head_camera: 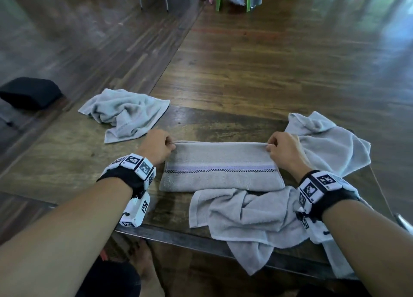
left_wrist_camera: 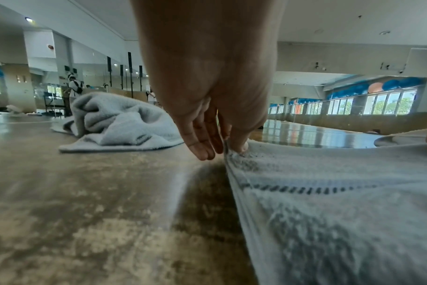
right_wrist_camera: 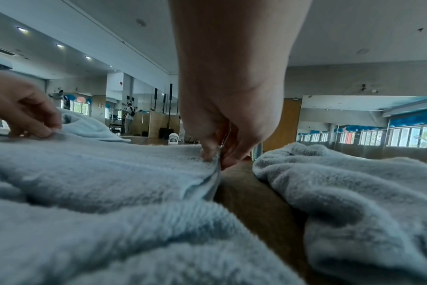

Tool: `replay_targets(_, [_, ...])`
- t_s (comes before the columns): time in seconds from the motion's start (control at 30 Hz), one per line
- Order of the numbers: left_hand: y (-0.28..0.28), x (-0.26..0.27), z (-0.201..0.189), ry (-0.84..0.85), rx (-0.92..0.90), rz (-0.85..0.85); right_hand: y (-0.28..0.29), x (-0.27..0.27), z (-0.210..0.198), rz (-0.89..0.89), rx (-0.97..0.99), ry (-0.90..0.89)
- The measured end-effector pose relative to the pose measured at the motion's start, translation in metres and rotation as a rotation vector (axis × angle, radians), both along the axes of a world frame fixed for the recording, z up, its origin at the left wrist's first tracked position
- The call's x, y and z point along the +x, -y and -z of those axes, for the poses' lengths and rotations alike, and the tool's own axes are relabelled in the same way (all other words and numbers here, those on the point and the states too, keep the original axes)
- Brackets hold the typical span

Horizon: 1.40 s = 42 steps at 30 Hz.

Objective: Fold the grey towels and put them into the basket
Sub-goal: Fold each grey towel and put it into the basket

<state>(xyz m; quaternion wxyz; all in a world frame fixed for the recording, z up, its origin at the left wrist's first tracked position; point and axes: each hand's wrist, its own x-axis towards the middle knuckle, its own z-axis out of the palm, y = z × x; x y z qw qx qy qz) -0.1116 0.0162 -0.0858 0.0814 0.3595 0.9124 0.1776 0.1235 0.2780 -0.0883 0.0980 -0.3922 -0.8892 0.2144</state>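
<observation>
Nearest me, just this side of the striped towel [head_camera: 221, 169], a crumpled grey towel [head_camera: 250, 216] sprawls on the bench [head_camera: 67, 162] and hangs over its front edge; my right wrist lies across it. The striped towel itself lies flat in the middle, already doubled into a long band with its woven stripe showing. My left hand [head_camera: 157, 148] pinches its far left corner between thumb and fingertips, and my right hand [head_camera: 282, 150] pinches the far right corner the same way, so each grip holds cloth, not air. I judge it light, soft and limp: it will sag between my hands and carries no shape of its own, so corners and hems are the places to take it, both layers together, or the fold slides apart. The terry looks grippy, not slippery. Right of the striped towel lies another loose towel [head_camera: 324, 144]; beyond it to the left, a third heap [head_camera: 125, 115]. I see no basket.
</observation>
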Motion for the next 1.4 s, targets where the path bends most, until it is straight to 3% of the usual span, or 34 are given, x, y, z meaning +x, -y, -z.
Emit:
replay_targets(0.2, [0.013,0.009,-0.037,-0.086,0.027,0.095,0.006,0.021,-0.040,-0.075,0.059,-0.139])
replay_targets(0.37, [0.031,0.028,-0.078,-0.151,0.068,0.103,0.016,0.043,-0.079,-0.117,0.181,-0.155])
replay_targets(0.57, [0.057,0.055,-0.114,-0.299,0.369,0.087,0.039,0.074,-0.111,-0.069,0.283,-0.408])
replay_targets(0.63, [0.072,0.075,-0.110,-0.311,0.451,0.092,0.054,0.092,-0.103,-0.078,0.301,-0.442])
replay_targets(0.7, [0.092,0.093,-0.087,-0.270,0.392,0.119,0.070,0.114,-0.074,-0.126,0.270,-0.377])
replay_targets(0.83, [0.132,0.117,-0.013,-0.021,0.131,0.193,0.105,0.157,-0.012,-0.193,0.047,-0.012])
replay_targets(0.93, [0.144,0.135,0.018,0.119,0.142,0.075,0.126,0.173,0.000,-0.150,0.015,-0.106])
replay_targets(1.0, [0.143,0.141,0.026,0.165,0.172,-0.036,0.133,0.173,0.000,-0.044,0.008,-0.208])
replay_targets(1.1, [0.134,0.148,0.026,0.157,0.113,-0.145,0.132,0.168,0.004,0.112,-0.066,-0.184])
replay_targets(1.23, [0.120,0.158,0.015,0.139,0.039,-0.218,0.131,0.162,0.002,0.158,-0.106,-0.110])
replay_targets(1.4, [0.111,0.160,0.013,0.179,-0.005,-0.284,0.133,0.154,-0.002,0.212,-0.133,-0.157])
